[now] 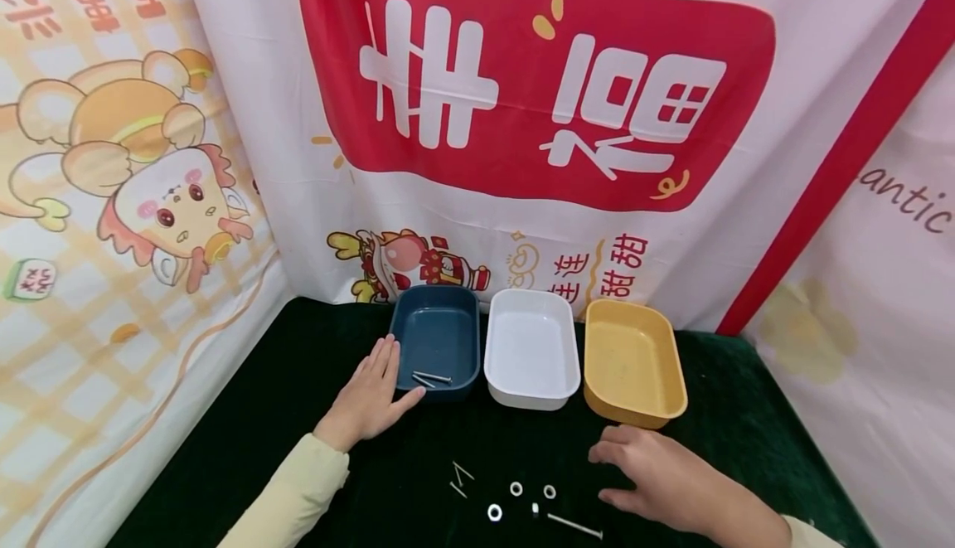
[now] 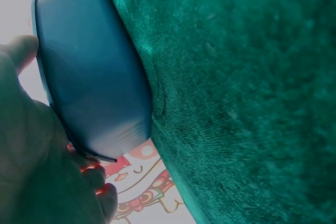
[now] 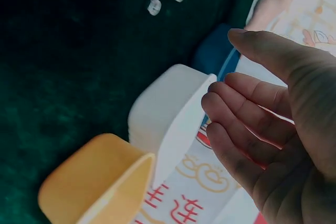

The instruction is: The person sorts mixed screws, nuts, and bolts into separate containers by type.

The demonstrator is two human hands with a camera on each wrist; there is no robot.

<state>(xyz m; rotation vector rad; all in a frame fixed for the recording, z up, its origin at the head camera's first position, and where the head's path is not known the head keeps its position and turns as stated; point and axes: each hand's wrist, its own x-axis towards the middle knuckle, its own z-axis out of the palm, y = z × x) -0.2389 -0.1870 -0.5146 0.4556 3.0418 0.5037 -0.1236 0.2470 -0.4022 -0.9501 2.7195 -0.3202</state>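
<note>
My left hand (image 1: 367, 399) rests at the left and near rim of a dark blue tray (image 1: 436, 328), fingers straight along its side and thumb at the near corner. Inside that tray lie a few long screws (image 1: 434, 377). In the left wrist view, the thumb and fingers touch the rim of the blue tray (image 2: 92, 66). My right hand (image 1: 660, 473) is in front of the yellow tray (image 1: 632, 357), its fingers loosely bent with nothing held. In the right wrist view, the palm of the right hand (image 3: 273, 114) shows bare.
A white tray (image 1: 531, 345) stands between the blue and yellow ones. Several nuts (image 1: 488, 514), a long bolt (image 1: 574, 526) and several thin screws (image 1: 463, 471) lie on the dark green cloth (image 1: 418, 498). Printed fabric (image 1: 261, 75) hangs behind the trays.
</note>
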